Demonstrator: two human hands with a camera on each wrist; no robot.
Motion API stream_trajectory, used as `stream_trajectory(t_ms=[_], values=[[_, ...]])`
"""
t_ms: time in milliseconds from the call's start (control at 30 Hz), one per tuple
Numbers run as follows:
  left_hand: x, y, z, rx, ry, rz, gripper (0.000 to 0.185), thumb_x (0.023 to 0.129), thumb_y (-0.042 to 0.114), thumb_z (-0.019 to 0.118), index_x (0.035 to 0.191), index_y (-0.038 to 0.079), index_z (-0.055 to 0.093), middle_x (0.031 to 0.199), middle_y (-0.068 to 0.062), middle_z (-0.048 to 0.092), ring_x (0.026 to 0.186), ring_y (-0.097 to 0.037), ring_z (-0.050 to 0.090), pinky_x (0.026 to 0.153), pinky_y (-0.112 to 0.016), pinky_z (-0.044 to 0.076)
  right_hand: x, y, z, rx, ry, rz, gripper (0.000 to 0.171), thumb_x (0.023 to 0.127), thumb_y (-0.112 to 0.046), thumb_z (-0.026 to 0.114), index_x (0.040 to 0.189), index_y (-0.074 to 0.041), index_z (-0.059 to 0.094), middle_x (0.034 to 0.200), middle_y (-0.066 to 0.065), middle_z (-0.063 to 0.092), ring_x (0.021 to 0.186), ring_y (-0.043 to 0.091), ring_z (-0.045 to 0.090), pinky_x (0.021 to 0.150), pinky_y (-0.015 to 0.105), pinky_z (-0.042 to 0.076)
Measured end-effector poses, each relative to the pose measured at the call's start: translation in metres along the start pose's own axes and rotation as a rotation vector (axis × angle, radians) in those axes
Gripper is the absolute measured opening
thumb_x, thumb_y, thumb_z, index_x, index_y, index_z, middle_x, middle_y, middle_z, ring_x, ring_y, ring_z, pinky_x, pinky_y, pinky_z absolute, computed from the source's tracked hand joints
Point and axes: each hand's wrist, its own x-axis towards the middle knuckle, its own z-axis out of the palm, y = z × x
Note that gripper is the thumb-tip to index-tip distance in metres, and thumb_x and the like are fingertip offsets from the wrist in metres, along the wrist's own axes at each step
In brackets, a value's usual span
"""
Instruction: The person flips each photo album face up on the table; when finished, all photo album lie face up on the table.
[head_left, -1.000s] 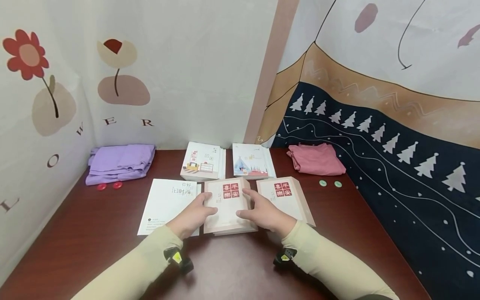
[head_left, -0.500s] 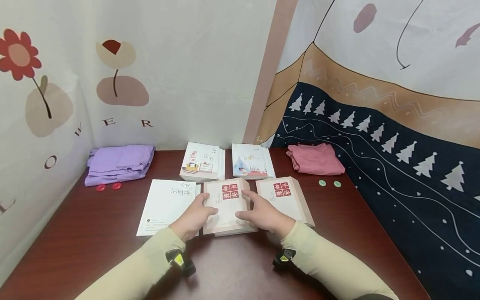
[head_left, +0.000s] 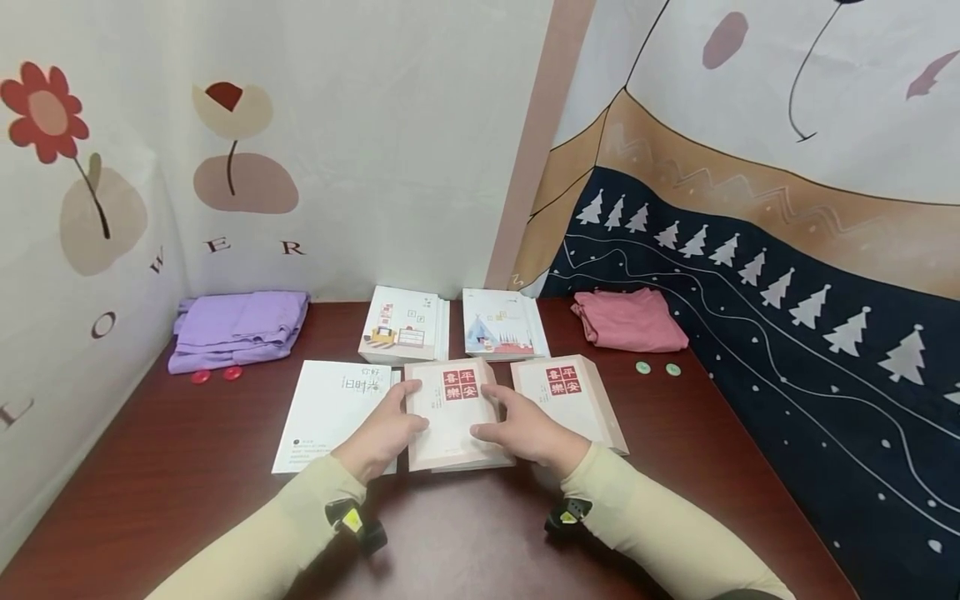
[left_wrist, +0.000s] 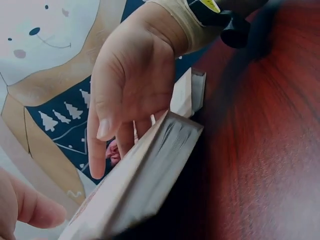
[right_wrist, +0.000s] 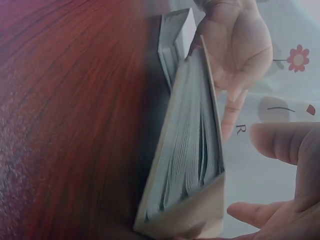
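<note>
In the head view, a cream book (head_left: pixel 450 429) with red square characters lies at the front middle of the table. My left hand (head_left: pixel 382 432) is at its left edge and my right hand (head_left: pixel 528 427) at its right edge. Both thumbs extend over the cover, and the index fingers reach forward along the sides. Page edges of this book (right_wrist: pixel 187 145) face the right wrist view, its cover slightly lifted. A white book (head_left: pixel 330 408) lies under my left forearm side, and a matching cream book (head_left: pixel 566 408) lies right of my right hand. Some fingers are hidden.
Two white illustrated books (head_left: pixel 401 325), (head_left: pixel 498 325) stand in a row behind. Folded purple cloth (head_left: pixel 240 329) with red buttons (head_left: pixel 232 372) is at back left. Folded pink cloth (head_left: pixel 630 321) with green buttons (head_left: pixel 643 367) is at back right. Printed curtains border the table.
My left hand has shifted very slightly left and its thumb has drawn back a little. My right hand and the books stay nearly in place; the head view tilts slightly.
</note>
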Motion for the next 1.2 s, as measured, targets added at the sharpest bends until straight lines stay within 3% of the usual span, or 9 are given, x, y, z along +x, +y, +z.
stream_trajectory(t_ms=[200,300,433,533,600,700,867,1000,1200], values=[[-0.007,0.005,-0.001,-0.036,-0.023,0.088,0.083,0.089,-0.010,0.050,0.165,0.004,0.021,0.165,-0.029,0.032,0.152,-0.046,0.036,0.118,-0.055,0.042,-0.003,-0.004,-0.006,0.088,-0.016,-0.051,0.073,0.096,-0.020,0.076,0.160,-0.005,0.044,0.164,0.018,0.044,0.148,0.040,0.046,0.122,0.055,0.038],[-0.013,0.010,-0.001,-0.066,-0.031,0.150,0.083,0.091,-0.005,0.052,0.166,0.009,0.020,0.154,-0.030,0.045,0.138,-0.041,0.053,0.106,-0.045,0.055,-0.006,-0.009,-0.008,0.141,-0.046,-0.105,0.072,0.098,-0.018,0.074,0.161,-0.004,0.041,0.166,0.018,0.041,0.150,0.041,0.043,0.122,0.055,0.037],[-0.017,0.016,-0.001,-0.118,-0.061,0.283,0.084,0.097,0.003,0.056,0.169,0.015,0.013,0.143,-0.031,0.051,0.127,-0.036,0.059,0.105,-0.042,0.055,-0.008,-0.014,-0.009,0.239,-0.114,-0.180,0.072,0.102,-0.014,0.068,0.163,0.002,0.033,0.168,0.022,0.035,0.155,0.041,0.034,0.124,0.056,0.033],[-0.018,0.016,0.000,-0.165,-0.134,0.375,0.082,0.102,0.006,0.053,0.169,0.014,0.007,0.147,-0.032,0.049,0.134,-0.042,0.057,0.114,-0.052,0.047,-0.010,-0.015,-0.008,0.378,-0.194,-0.165,0.072,0.109,-0.021,0.056,0.169,-0.008,0.019,0.173,0.020,0.024,0.155,0.044,0.033,0.120,0.061,0.038],[-0.016,0.014,0.001,-0.167,-0.195,0.404,0.079,0.105,0.008,0.050,0.169,0.014,0.005,0.152,-0.031,0.048,0.141,-0.045,0.050,0.117,-0.056,0.041,-0.011,-0.016,-0.008,0.483,-0.234,-0.139,0.070,0.112,-0.028,0.045,0.171,-0.017,0.008,0.175,0.018,0.017,0.153,0.045,0.033,0.117,0.062,0.040],[-0.011,0.009,0.006,-0.124,-0.267,0.408,0.078,0.107,0.010,0.049,0.170,0.015,0.005,0.155,-0.030,0.048,0.145,-0.047,0.045,0.115,-0.052,0.042,-0.012,-0.018,-0.007,0.560,-0.195,-0.096,0.076,0.111,-0.031,0.041,0.171,-0.024,-0.004,0.177,0.014,0.003,0.154,0.042,0.031,0.113,0.051,0.045],[-0.006,0.003,0.010,-0.038,-0.303,0.393,0.080,0.105,0.010,0.052,0.171,0.015,0.006,0.154,-0.029,0.051,0.144,-0.045,0.048,0.112,-0.043,0.045,-0.009,-0.016,-0.004,0.342,0.009,-0.075,0.103,0.094,-0.008,0.068,0.172,-0.025,0.003,0.177,0.014,0.008,0.146,0.036,0.038,0.105,0.042,0.051],[-0.002,0.001,0.010,-0.013,-0.275,0.389,0.080,0.104,0.008,0.054,0.170,0.011,0.008,0.154,-0.031,0.050,0.147,-0.046,0.045,0.118,-0.052,0.041,-0.007,-0.010,-0.003,0.155,0.089,-0.045,0.108,0.082,0.004,0.069,0.171,-0.029,0.017,0.172,0.018,0.027,0.135,0.036,0.047,0.110,0.049,0.046],[0.000,-0.005,0.005,0.137,-0.064,0.237,0.077,0.102,0.011,0.058,0.168,0.009,0.018,0.166,-0.029,0.034,0.156,-0.047,0.029,0.125,-0.063,0.024,-0.008,-0.004,-0.003,0.108,0.153,-0.020,0.105,0.078,0.010,0.062,0.170,-0.020,0.022,0.172,0.017,0.027,0.150,0.035,0.035,0.123,0.056,0.030]])
